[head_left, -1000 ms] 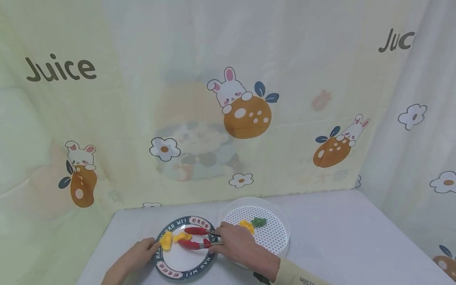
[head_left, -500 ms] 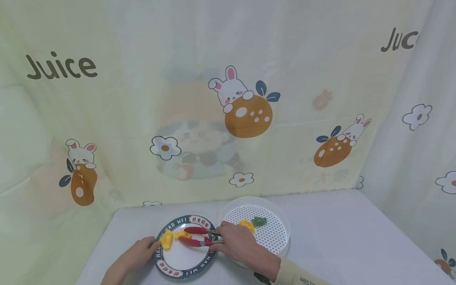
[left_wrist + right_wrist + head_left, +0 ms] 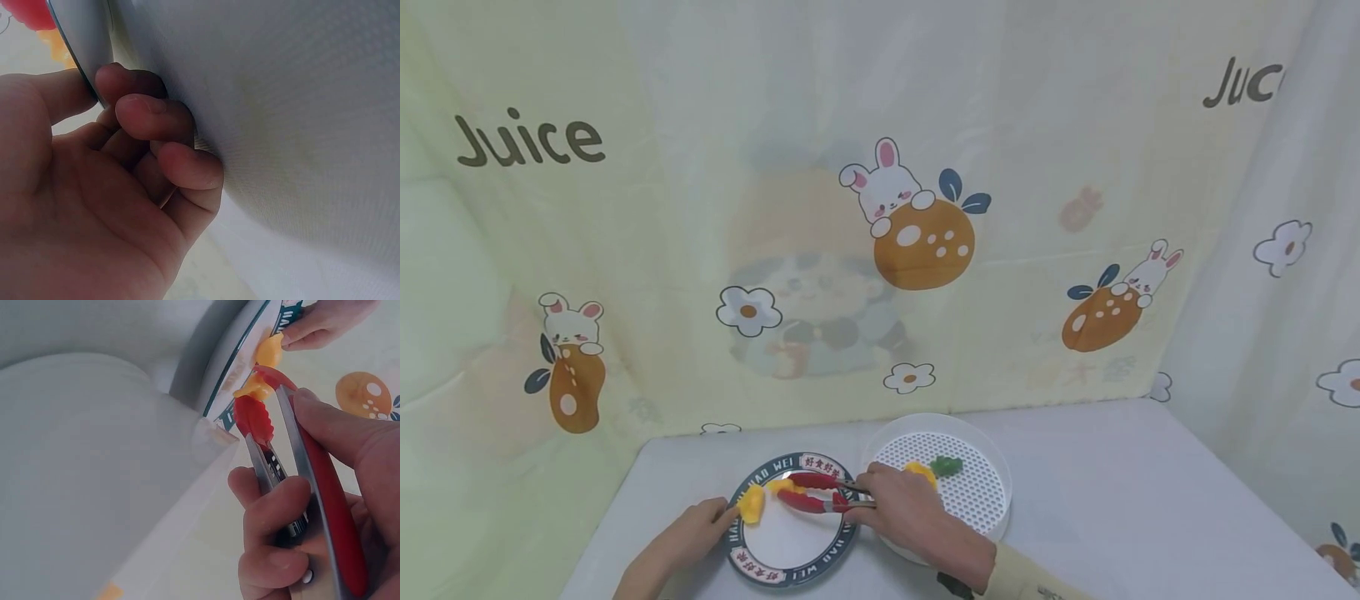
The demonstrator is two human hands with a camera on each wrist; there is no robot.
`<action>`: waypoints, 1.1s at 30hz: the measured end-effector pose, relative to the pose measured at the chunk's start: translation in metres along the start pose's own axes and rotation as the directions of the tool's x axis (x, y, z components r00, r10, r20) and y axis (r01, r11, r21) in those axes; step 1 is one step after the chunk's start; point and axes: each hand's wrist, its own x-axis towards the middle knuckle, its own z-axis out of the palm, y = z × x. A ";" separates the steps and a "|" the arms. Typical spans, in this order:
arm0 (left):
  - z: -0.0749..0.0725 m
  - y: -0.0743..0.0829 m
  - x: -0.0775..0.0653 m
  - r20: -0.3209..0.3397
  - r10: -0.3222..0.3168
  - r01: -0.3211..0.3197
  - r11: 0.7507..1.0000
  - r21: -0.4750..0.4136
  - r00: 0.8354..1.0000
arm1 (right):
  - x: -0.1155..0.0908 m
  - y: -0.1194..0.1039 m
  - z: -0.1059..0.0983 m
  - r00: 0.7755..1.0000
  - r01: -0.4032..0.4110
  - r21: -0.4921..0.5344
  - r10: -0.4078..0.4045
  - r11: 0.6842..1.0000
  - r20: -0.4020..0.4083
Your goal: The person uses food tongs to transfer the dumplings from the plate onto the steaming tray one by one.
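My left hand (image 3: 692, 535) pinches the near-left rim of a round plate (image 3: 790, 542) with a dark patterned border, thumb above and fingers curled underneath in the left wrist view. Beside that thumb lies a yellow, lumpy piece (image 3: 751, 505). In my right hand (image 3: 910, 512) are metal tongs (image 3: 294, 425) with red scalloped tips, gripped by the handles. A second yellow piece (image 3: 253, 387) sits between the tong tips over the plate's far-left part; the right wrist view shows both tips against it.
Right of the plate stands a white round tray (image 3: 972, 504) with a perforated bottom, partly hidden by my right hand. It holds a yellow piece (image 3: 921, 473) and a green leafy piece (image 3: 947, 466). A printed curtain (image 3: 820, 400) hangs behind the table.
The tongs have come closer together and shifted slightly toward the plate's far side, along with the yellow piece between them. My left hand stays at the rim.
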 end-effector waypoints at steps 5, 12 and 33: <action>0.000 0.000 0.001 0.001 -0.006 0.006 1.000 0.012 1.000 | -0.003 0.002 -0.003 1.000 0.006 0.006 -0.006 1.000 -0.006; 0.000 0.002 -0.001 0.000 -0.005 0.005 1.000 0.019 1.000 | -0.015 0.010 -0.015 0.999 0.006 0.044 -0.003 0.999 -0.050; 0.001 0.004 -0.003 -0.004 -0.028 0.028 1.000 0.009 1.000 | -0.043 0.037 -0.035 0.990 -0.041 0.077 0.051 0.996 -0.128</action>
